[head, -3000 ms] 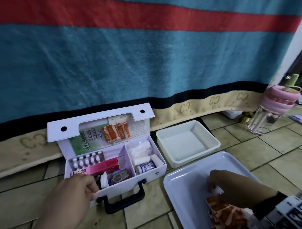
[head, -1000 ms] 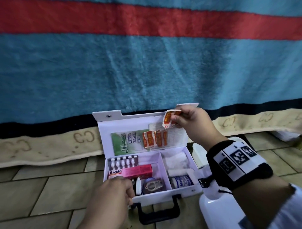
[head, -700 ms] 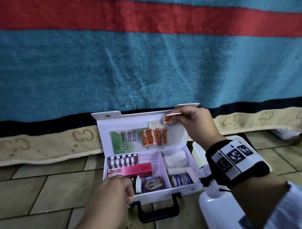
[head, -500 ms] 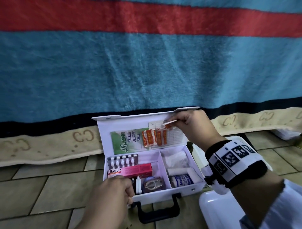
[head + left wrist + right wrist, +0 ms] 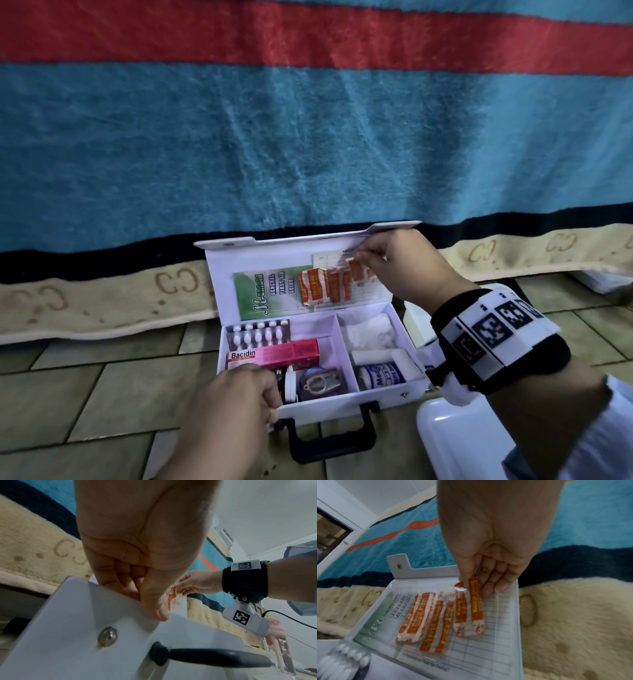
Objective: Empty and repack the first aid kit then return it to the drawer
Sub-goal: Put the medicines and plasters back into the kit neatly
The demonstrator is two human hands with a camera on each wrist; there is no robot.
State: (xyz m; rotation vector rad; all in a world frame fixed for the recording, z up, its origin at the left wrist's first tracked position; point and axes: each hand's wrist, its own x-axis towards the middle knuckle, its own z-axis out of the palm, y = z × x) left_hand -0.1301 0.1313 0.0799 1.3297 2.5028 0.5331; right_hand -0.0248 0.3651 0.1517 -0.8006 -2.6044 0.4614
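Kit: my first aid kit (image 5: 318,342) sits open on the tiled floor (image 5: 102,394), lid (image 5: 274,260) propped back against the striped blanket (image 5: 308,137), tray still packed with a pill strip (image 5: 258,334), a pink box (image 5: 274,353), gauze (image 5: 368,329) and a bandage roll (image 5: 380,375)
Plasters: orange plaster strips (image 5: 441,618) sit in the clear pocket inside the lid, next to a green guide card (image 5: 263,294)
Right hand: my right hand (image 5: 394,263) has thumb and fingers closed on the top end of the rightmost plasters (image 5: 475,601), right at the pocket mouth
Left hand: my left hand (image 5: 233,401) clamps the front wall of the kit, thumb over the outer face above the black handle (image 5: 329,438)
Stage: I judge I'm working the plasters at the lid pocket; I cannot tell from here whether they are going in or coming out
Risk: the strips are thin and loose, so a crooked pull could drag neighbours along or crease them on the pocket edge; the lid only leans back, so a push there could fold it shut if my left hand slips
Room: a white tray (image 5: 455,442) lies just right of the kit, under my right forearm; the blanket hem closes off the back; bare floor opens to the left and front
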